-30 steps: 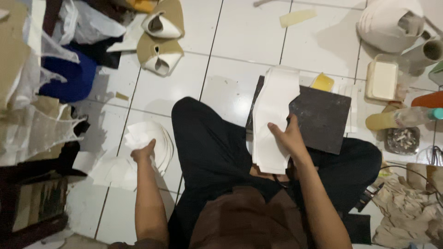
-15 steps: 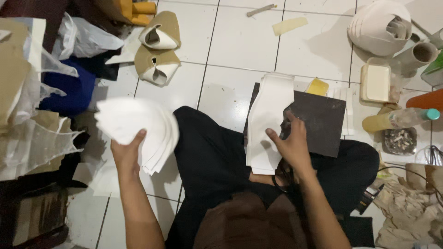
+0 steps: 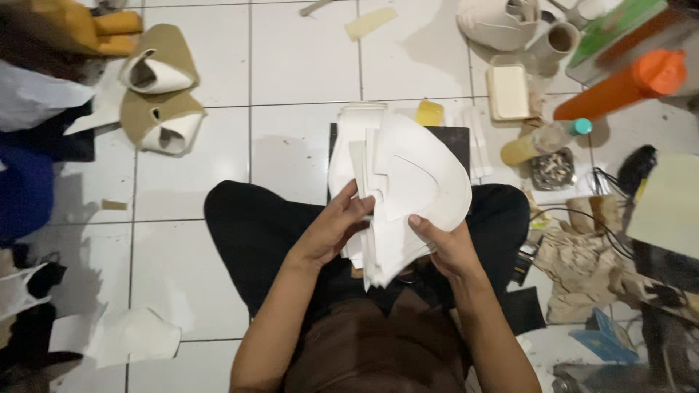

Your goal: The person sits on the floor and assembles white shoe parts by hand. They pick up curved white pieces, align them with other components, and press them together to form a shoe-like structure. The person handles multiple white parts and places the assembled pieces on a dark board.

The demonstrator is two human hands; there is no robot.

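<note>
**Both hands on a stack of white cut pieces, over your lap**

Your left hand (image 3: 331, 229) and right hand (image 3: 445, 244) both grasp the stack of white cut pieces (image 3: 408, 189), held fanned out above your lap. Left fingers wrap the stack's left edge, right thumb presses on its lower right side. The stack hangs over the dark board (image 3: 453, 138) lying on the tiled floor (image 3: 291, 65) just past your knees. More white pieces (image 3: 357, 120) lie on the board's left part, with a small yellow piece (image 3: 429, 113) at its far edge. Two tan shoe uppers (image 3: 156, 94) sit well to the left. A cream block (image 3: 507, 91), a clear bottle with teal cap (image 3: 550, 138) and an orange-capped bottle (image 3: 626, 84) are off to the right. A loose white piece (image 3: 138, 335) lies on the floor near your left elbow.
</note>
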